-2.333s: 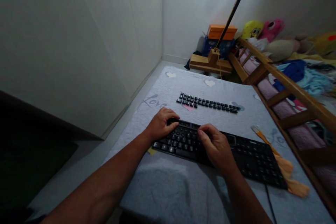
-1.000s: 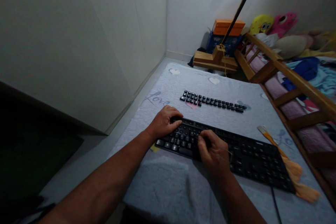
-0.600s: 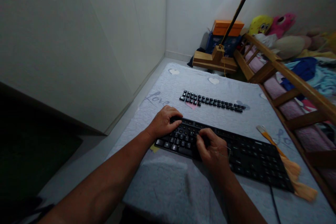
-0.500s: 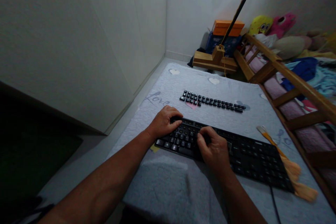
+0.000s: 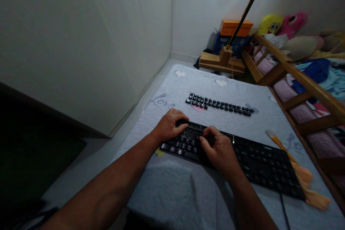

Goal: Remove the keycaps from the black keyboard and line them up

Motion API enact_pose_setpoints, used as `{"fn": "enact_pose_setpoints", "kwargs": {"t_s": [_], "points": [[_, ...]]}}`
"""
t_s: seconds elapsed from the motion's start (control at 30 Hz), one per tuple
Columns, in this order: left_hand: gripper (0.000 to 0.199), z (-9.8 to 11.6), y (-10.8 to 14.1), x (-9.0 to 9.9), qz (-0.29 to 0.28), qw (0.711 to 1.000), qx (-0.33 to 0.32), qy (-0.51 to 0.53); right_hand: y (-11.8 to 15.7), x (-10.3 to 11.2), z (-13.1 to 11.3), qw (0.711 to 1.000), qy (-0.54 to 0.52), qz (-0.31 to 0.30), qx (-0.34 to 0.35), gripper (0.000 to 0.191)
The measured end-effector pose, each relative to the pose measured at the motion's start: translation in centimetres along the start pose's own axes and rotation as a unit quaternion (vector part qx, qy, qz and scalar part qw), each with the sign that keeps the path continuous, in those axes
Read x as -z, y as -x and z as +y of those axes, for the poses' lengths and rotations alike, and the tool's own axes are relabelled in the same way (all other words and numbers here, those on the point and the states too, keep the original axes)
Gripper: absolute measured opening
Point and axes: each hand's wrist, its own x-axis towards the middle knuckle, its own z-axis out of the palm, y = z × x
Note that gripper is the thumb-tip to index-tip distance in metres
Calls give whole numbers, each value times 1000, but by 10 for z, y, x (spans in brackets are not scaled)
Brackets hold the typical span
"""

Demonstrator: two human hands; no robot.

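A black keyboard [image 5: 262, 167] lies aslant on the cloth-covered surface, several of its upper-left keycaps off. At its left end my left hand [image 5: 172, 125] is clamped on it, the thumb over the top and the fingers at the back edge. My right hand [image 5: 219, 147] is closed, thumb and forefinger pinched over the middle keys. A thin bent metal piece shows beside its knuckles; the rest of what it holds is hidden. Behind the keyboard, loose black keycaps [image 5: 222, 105] lie in rows.
A flat brush [image 5: 276, 140] and an orange cloth [image 5: 314, 196] lie by the keyboard's right end. The cable [image 5: 283, 208] runs toward me. A wooden bed rail [image 5: 307, 79] borders the right side; a pale panel [image 5: 107, 43] stands left. Boxes [image 5: 234, 28] and a wooden stand [image 5: 222, 61] are behind.
My right hand has shifted slightly left and up over the keys, and the metal piece beside it now shows more clearly. My left hand keeps its hold.
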Motion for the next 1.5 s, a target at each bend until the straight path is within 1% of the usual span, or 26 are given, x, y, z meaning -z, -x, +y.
{"fn": "enact_pose_setpoints", "kwargs": {"t_s": [0.17, 0.3, 0.47, 0.67, 0.83, 1.0, 1.17, 1.4, 1.5], "points": [[16, 2, 0, 1, -3, 1000, 6, 4, 0, 5, 2, 1000, 13, 2, 12, 7], [16, 2, 0, 1, -4, 1000, 13, 5, 0, 8, 4, 1000, -1, -23, -7, 8], [17, 1, 0, 0, -6, 1000, 11, 2, 0, 6, 9, 999, 0, -35, 14, 9], [17, 1, 0, 1, -5, 1000, 6, -4, -1, 3, 10, 1000, 3, -26, 13, 10], [16, 3, 0, 1, -5, 1000, 6, 0, -1, -2, 11, 1000, 4, -1, 21, 9], [15, 2, -1, 1, -3, 1000, 7, -1, -4, -3, 9, 1000, 3, 3, -2, 6], [16, 1, -1, 0, -4, 1000, 7, -2, -11, 2, 9, 1000, -8, -16, -4, 6], [15, 1, -1, 1, -7, 1000, 6, 1, -24, 9, 7, 997, -14, -68, -14, 10], [15, 2, -1, 1, -7, 1000, 5, 0, -28, 10, 6, 997, -9, -78, -17, 10]]}}
